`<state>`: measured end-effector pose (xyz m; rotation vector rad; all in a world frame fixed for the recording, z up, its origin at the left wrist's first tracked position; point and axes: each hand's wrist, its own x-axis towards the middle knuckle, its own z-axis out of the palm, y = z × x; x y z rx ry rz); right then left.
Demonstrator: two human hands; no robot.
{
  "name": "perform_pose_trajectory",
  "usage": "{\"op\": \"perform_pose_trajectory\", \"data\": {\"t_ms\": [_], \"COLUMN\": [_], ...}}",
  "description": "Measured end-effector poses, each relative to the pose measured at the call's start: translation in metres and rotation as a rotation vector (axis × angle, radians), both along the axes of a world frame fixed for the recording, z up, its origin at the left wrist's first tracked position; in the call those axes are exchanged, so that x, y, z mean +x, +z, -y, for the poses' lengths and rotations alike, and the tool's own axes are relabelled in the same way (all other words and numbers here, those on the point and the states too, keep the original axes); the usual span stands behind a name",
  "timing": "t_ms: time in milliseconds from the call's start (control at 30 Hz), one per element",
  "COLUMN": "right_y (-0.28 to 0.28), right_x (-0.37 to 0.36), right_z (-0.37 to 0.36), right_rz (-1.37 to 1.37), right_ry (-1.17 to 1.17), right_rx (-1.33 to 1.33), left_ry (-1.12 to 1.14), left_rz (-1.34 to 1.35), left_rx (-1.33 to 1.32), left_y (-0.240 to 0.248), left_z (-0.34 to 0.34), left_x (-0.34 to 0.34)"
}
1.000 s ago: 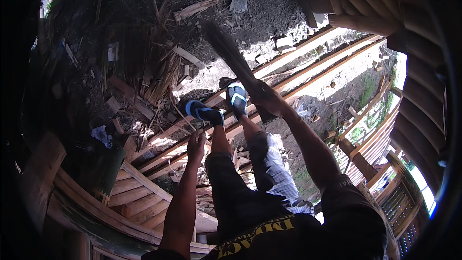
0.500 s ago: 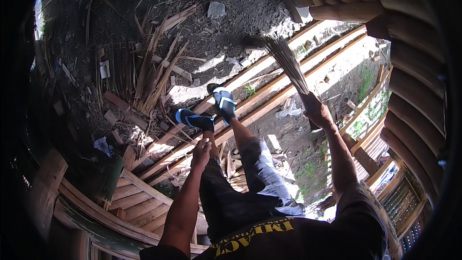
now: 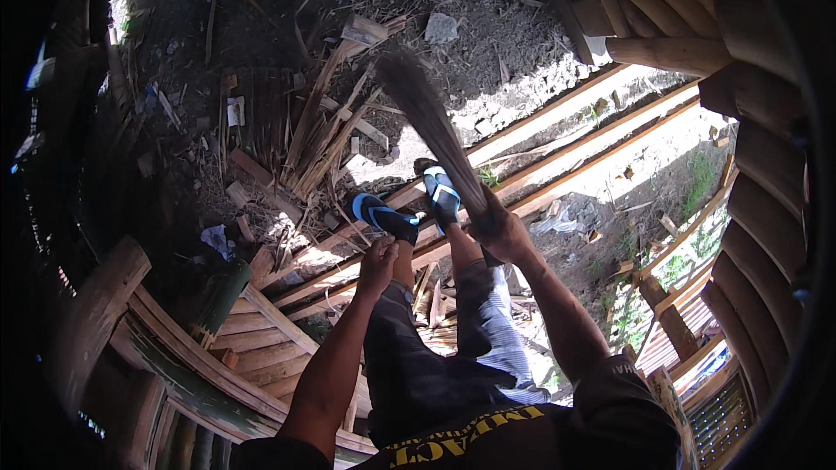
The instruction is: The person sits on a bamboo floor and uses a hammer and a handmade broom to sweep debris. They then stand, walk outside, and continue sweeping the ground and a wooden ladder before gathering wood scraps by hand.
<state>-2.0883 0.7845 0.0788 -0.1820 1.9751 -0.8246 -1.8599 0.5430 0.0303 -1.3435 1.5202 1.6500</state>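
A stick broom [image 3: 444,135], a long bundle of thin brown sticks, slants up and left from my right hand [image 3: 503,233]. That hand is closed round its narrow end, and the far tips are blurred by motion. The bundle passes just above my right foot, which wears a dark sock and a blue-strapped slipper [image 3: 442,191]. My left hand [image 3: 378,266] is held in a loose fist in front of my left shin, with nothing seen sticking out of it. Beyond the broom lies a heap of dry wood strips and splinters [image 3: 326,135].
Long wooden beams [image 3: 575,165] run diagonally across the ground by my feet. A curved slatted wooden structure [image 3: 261,352] stands at the lower left, and a log wall [image 3: 758,200] rises at the right. A crumpled white plastic piece [image 3: 557,222] lies beyond the beams.
My right hand has swung the broom left and in toward my body, from over the beams toward the wood heap. The view has shifted a little; my left hand stays closed by the shin.
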Motion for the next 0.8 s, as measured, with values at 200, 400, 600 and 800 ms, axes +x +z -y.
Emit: {"op": "perform_pose_trajectory", "data": {"t_ms": [200,400,600,800], "right_y": [-0.105,-0.180,-0.139,-0.070], "right_x": [-0.072,-0.012,0.085,0.019], "right_z": [0.028,0.205,0.421,0.370], "right_rz": [0.163,0.237,0.676,0.778], "right_ry": [-0.814,-0.094,0.067,-0.039], "right_rx": [0.131,-0.109,-0.340,-0.357], "left_ry": [-0.111,0.125,0.350,0.409], "left_rz": [-0.036,-0.030,0.104,0.095], "left_rx": [-0.315,-0.275,-0.205,-0.141], "left_y": [0.015,0.000,-0.003,-0.012], "left_z": [0.043,0.062,0.061,0.073], "left_x": [0.035,0.082,0.140,0.149]}}
